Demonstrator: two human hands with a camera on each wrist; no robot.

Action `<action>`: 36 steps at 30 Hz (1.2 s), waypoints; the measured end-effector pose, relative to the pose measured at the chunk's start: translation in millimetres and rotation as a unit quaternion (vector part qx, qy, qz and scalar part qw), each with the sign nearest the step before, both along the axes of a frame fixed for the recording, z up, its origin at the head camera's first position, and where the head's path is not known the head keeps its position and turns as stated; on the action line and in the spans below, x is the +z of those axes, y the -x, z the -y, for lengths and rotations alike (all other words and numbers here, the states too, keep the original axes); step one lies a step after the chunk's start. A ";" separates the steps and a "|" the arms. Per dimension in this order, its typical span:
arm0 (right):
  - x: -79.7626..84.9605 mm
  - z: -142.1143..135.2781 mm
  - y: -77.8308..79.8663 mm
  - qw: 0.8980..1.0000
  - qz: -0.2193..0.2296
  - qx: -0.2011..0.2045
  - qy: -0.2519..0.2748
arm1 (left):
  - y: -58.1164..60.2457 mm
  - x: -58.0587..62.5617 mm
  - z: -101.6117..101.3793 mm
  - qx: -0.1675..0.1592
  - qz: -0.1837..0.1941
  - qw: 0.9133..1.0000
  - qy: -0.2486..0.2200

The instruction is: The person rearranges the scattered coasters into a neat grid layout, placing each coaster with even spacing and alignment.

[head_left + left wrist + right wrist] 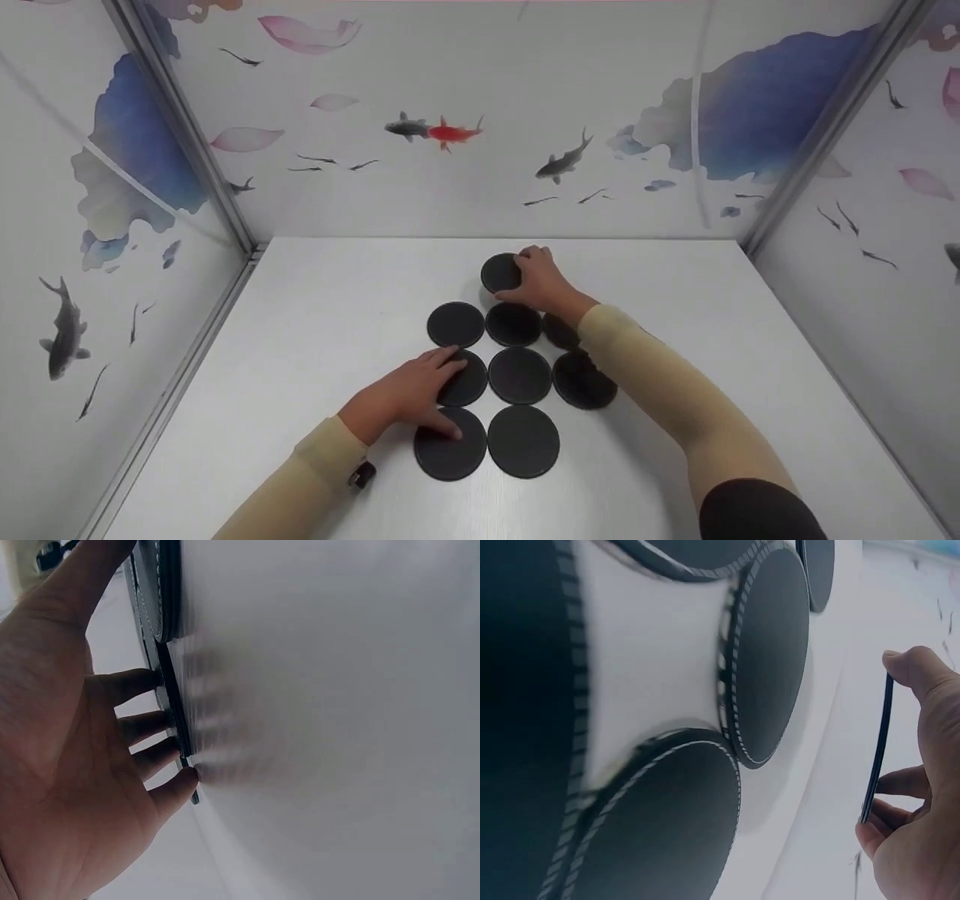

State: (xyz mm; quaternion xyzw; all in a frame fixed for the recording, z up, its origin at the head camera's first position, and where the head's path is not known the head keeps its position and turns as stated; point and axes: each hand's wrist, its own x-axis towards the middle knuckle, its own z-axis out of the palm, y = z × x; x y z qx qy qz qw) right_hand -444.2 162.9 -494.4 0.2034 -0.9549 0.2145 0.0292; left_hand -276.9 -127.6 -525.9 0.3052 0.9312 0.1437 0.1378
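Note:
My right hand (546, 283) pinches a round black coaster (498, 273) at the far end of the group, thumb on one edge and fingers on the opposite edge. Seen edge-on in the right wrist view, the held coaster (880, 746) is thin and raised off the table. My left hand (405, 394) is spread over the left side. Its thumb touches the front-left coaster (450, 461), and its fingertips rest on the coaster behind it (471, 381). In the left wrist view, the fingers (146, 724) reach to the coasters' edges, and pale stitching shows on their rims.
Several more black coasters lie close together in rows, among them a middle one (520, 375) and a front-right one (523, 441). My right forearm partly covers the right-hand ones. The white table (337, 300) is bounded by printed panels (480, 187) at the back and sides.

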 end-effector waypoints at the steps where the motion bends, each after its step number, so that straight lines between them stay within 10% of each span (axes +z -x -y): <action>1: 0.1 -2.9 -5.4 1.000 0.001 0.005 0.000 | 0.2 -0.6 -0.3 -0.001 0.000 1.000 0.000; 36: -3.5 -92.3 -152.5 0.995 0.028 0.083 0.047 | -2.4 1.9 -1.3 -0.008 0.003 1.000 -0.008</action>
